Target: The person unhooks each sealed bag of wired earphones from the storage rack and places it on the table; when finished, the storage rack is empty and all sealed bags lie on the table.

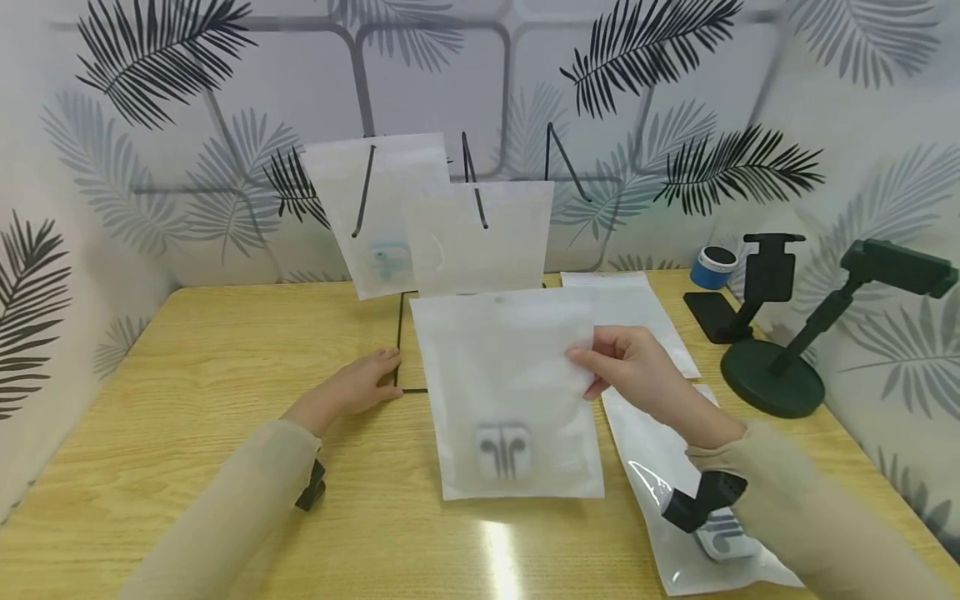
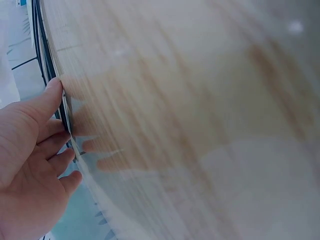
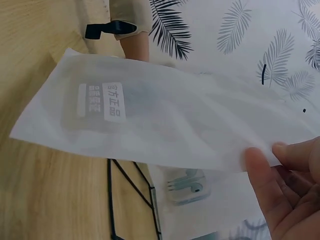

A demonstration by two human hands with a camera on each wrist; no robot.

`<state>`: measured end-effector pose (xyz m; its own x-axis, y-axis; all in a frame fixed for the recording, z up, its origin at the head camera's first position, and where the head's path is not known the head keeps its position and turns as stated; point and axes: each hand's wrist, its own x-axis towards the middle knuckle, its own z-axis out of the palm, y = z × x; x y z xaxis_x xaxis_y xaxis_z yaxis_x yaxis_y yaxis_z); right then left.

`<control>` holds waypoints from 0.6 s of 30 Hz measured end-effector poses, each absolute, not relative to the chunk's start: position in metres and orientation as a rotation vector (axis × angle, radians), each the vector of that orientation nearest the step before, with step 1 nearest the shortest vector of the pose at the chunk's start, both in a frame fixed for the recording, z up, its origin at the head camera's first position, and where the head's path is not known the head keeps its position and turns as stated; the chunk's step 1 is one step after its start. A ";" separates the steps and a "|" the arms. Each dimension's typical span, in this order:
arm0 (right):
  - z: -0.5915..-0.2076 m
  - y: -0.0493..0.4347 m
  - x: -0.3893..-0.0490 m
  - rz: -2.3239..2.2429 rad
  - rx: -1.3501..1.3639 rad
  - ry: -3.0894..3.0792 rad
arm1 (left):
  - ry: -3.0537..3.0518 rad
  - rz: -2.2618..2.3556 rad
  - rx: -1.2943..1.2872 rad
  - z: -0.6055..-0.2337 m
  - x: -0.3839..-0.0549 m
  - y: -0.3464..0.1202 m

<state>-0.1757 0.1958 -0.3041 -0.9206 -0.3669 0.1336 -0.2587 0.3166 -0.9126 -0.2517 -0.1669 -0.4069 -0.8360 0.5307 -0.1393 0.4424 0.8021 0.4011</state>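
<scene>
My right hand (image 1: 637,367) pinches the right edge of a white translucent bag (image 1: 510,350) between thumb and fingers. Through its lower part shows a boxed pair of earphones (image 1: 503,452). Printed white lettering (image 3: 114,102) is visible through this bag in the right wrist view. On the table my left hand (image 1: 352,383) lies with its fingertips touching the black wire base (image 1: 398,350) of a rack. Two other bags, one on the left (image 1: 375,183) and one in the middle (image 1: 487,258), hang from black hooks behind the held bag, which hides part of the rack's base.
Two more white bags lie at the right, a rear one (image 1: 630,292) and a front one (image 1: 637,467) partly under my right forearm. Beyond them stand a blue jar (image 1: 712,268), a black phone stand (image 1: 768,275) and a dark green lamp (image 1: 776,379). One bare hook (image 1: 570,162) juts out at the rack's right.
</scene>
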 end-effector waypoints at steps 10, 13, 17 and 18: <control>-0.334 0.214 -0.158 -1.662 -0.435 2.274 | 2.754 0.494 0.764 -0.407 -0.252 -0.165; -0.344 0.220 -0.156 -1.663 -0.374 2.226 | 2.751 0.506 0.758 -0.407 -0.252 -0.165; -0.356 0.226 -0.157 -1.669 -0.339 2.176 | 2.751 0.515 0.755 -0.406 -0.251 -0.165; -0.359 0.227 -0.157 -1.662 -0.335 2.170 | 2.751 0.516 0.755 -0.406 -0.251 -0.165</control>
